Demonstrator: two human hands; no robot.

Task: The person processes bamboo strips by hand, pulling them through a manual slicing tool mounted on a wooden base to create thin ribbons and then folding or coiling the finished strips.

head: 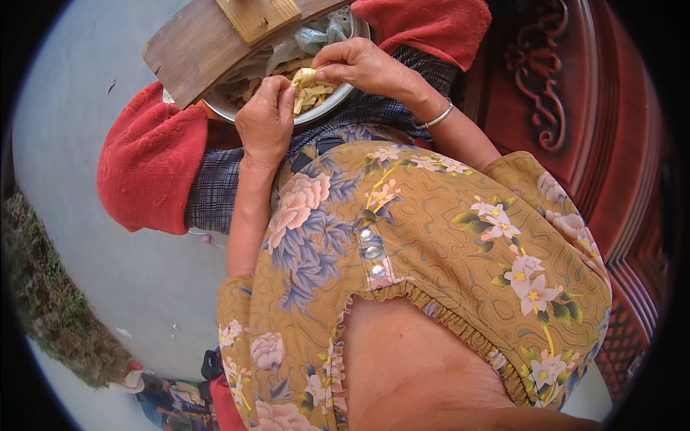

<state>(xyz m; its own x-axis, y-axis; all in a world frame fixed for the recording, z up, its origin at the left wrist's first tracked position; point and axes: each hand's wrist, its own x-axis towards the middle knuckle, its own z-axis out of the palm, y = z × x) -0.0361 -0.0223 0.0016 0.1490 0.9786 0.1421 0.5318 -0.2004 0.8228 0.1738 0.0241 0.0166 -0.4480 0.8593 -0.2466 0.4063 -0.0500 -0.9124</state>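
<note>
Over a metal basin (pixel 323 112) on the person's lap, both hands hold one wrapped bundle of pale yellow strips (pixel 305 78). My left hand (pixel 265 116) pinches its lower left side between thumb and fingers. From the right, my right hand (pixel 358 67) pinches its upper end with thumb and forefinger; a silver bangle (pixel 437 117) is on that wrist. More flat yellow pieces (pixel 318 98) lie in the basin beneath, beside a crumpled clear plastic bag (pixel 323 36).
A wooden board (pixel 197 51) with a smaller wood block (pixel 259 16) lies across the basin's far side. Red cloths cover both knees. A carved red panel (pixel 539 97) stands close on the right. At lower left are plants (pixel 59 307) and part of another person (pixel 153 401).
</note>
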